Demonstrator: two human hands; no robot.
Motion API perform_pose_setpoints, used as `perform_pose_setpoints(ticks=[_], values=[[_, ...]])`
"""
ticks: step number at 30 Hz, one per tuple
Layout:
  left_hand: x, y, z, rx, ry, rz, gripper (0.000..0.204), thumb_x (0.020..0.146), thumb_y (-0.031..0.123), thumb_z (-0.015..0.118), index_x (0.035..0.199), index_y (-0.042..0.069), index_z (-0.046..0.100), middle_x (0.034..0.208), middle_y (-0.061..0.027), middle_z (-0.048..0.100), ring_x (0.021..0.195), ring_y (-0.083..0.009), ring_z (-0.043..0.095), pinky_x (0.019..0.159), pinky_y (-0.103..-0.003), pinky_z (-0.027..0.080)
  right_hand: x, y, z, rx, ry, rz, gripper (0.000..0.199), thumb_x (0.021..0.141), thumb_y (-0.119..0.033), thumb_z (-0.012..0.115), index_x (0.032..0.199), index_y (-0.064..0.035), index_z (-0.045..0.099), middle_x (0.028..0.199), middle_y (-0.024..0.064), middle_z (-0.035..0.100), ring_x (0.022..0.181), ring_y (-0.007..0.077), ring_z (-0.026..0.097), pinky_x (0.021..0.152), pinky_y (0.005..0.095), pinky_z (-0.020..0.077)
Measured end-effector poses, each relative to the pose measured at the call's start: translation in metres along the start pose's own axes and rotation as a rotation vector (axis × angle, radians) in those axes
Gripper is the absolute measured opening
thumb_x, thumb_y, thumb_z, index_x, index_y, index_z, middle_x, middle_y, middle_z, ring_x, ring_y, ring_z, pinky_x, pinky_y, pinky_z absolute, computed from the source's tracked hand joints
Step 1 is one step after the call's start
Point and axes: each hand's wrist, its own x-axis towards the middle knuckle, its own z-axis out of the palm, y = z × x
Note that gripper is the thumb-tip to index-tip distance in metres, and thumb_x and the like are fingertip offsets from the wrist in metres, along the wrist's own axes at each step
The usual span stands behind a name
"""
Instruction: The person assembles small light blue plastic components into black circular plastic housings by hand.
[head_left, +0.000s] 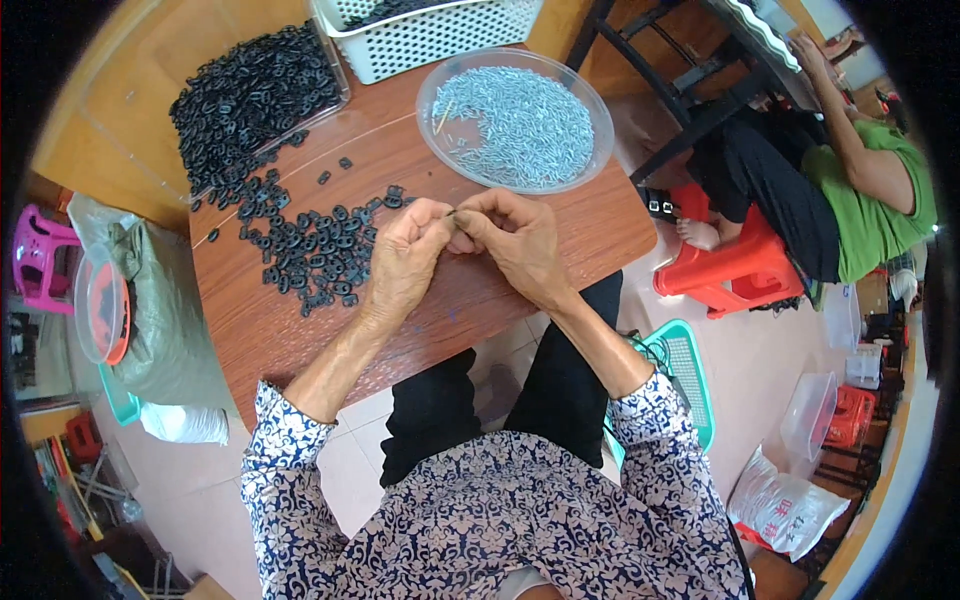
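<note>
**Inspector:** State of the hands?

**Assistant:** Left hand (405, 262) and right hand (515, 245) meet over the middle of the wooden surface (560, 240), fingertips pressed together. Between them sits a small dark piece (452, 213), pinched from both sides. Too small to tell its exact shape or its long axis.

**Inspector:** Where does the stock lie from that point?

**Assistant:** The loose black clips (315, 250) are scattered just left of the left hand, the nearest ones almost touching it; that hand is plainly the nearer one. A larger heap of black clips (250, 95) fills a clear tray at far left. The clear round bowl (515, 120) of small silvery pins (520, 125) stands just beyond the hands, slightly to the right, nearer the right hand.

**Inspector:** Anything else noted?

**Assistant:** A white perforated basket (440, 35) at the far edge. A second person (850, 190) in green sits well apart at far right on a red stool (730, 270).
</note>
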Motion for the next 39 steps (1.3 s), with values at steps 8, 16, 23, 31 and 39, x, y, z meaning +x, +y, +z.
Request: perform_pose_setpoints(ticks=[8,16,23,31,39], values=[[0.003,0.029,-0.025,0.435,0.076,0.087,0.018,0.1,0.014,0.052,0.099,0.0,0.064,0.082,-0.0042,0.067,0.08,-0.0098,0.061,0.074,-0.027,0.048,-0.001,0.006,-0.005,-0.139,0.011,-0.088,0.01,0.096,-0.009,0.064,0.096,0.0012,0.064,0.083,0.003,0.067,0.074,0.0076,0.062,0.066,0.0209,0.0505],[0.036,0.059,-0.136,1.011,0.068,0.203,0.017,0.089,0.008,0.053,0.097,-0.003,0.063,0.083,-0.0105,0.065,0.085,-0.0226,0.06,0.082,-0.035,0.048,-0.001,0.006,-0.012,-0.097,-0.037,-0.057,0.009,0.092,-0.009,0.068,0.096,-0.0003,0.068,0.08,0.0017,0.068,0.068,0.0067,0.062,0.06,0.0209,0.0499],[0.034,0.059,-0.118,1.06,-0.16,0.376,0.017,0.085,0.006,0.054,0.096,-0.002,0.064,0.087,-0.0129,0.065,0.091,-0.0274,0.058,0.088,-0.042,0.045,-0.003,0.002,-0.012,-0.101,-0.055,-0.025,0.014,0.092,-0.008,0.068,0.102,0.0024,0.069,0.081,0.0026,0.067,0.072,0.008,0.062,0.066,0.0218,0.0508],[0.037,0.047,-0.069,1.256,-0.261,0.304,0.025,0.082,0.005,0.066,0.107,0.002,0.063,0.089,-0.0122,0.051,0.096,-0.0282,0.049,0.088,-0.041,0.043,-0.003,0.005,-0.013,-0.12,-0.032,-0.04,0.014,0.091,-0.01,0.069,0.101,0.0004,0.07,0.08,0.0016,0.069,0.069,0.0063,0.062,0.06,0.02,0.049],[0.036,0.049,-0.064,1.307,-0.313,0.189,0.015,0.082,0.007,0.066,0.087,-0.003,0.055,0.089,-0.0144,0.054,0.093,-0.0302,0.049,0.09,-0.044,0.041,-0.005,-0.001,-0.012,-0.13,-0.049,-0.001,0.014,0.093,-0.009,0.068,0.101,0.0014,0.069,0.081,0.0016,0.067,0.069,0.0064,0.06,0.062,0.021,0.0484]])
